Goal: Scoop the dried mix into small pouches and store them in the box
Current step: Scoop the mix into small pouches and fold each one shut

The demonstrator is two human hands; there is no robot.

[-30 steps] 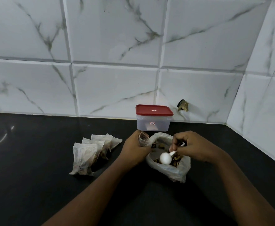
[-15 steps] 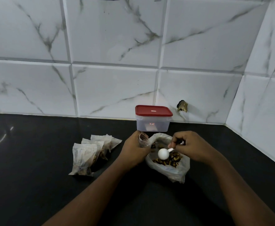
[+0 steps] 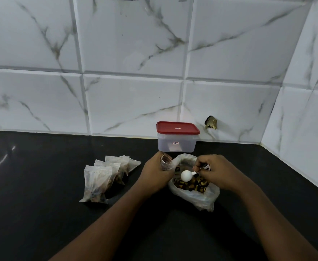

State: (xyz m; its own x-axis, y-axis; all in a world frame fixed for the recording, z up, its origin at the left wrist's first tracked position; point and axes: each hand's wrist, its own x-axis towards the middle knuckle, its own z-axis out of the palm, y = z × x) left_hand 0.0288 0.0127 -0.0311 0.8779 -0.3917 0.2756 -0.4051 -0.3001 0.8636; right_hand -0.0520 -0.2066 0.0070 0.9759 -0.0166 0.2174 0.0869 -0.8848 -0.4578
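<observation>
A clear plastic bag [image 3: 201, 197] of brown dried mix [image 3: 194, 183] lies open on the black counter. My right hand [image 3: 216, 172] grips a white scoop [image 3: 186, 175] by its handle, its round bowl held just above the mix. My left hand [image 3: 157, 175] holds a small clear pouch [image 3: 166, 162] upright at the bag's left edge, mouth open. Several filled pouches [image 3: 105, 176] lie in a pile to the left. The clear box with a red lid [image 3: 177, 136] stands shut behind the bag, against the wall.
The black counter [image 3: 41, 204] runs left and toward me. White marble tiles [image 3: 128, 102] back it, and a side wall [image 3: 305, 138] closes the right corner. A chipped hole [image 3: 211, 122] shows in the tile right of the box.
The scoop has risen out of the mix and moved left toward the small pouch. My left hand and the pouch have stayed in place.
</observation>
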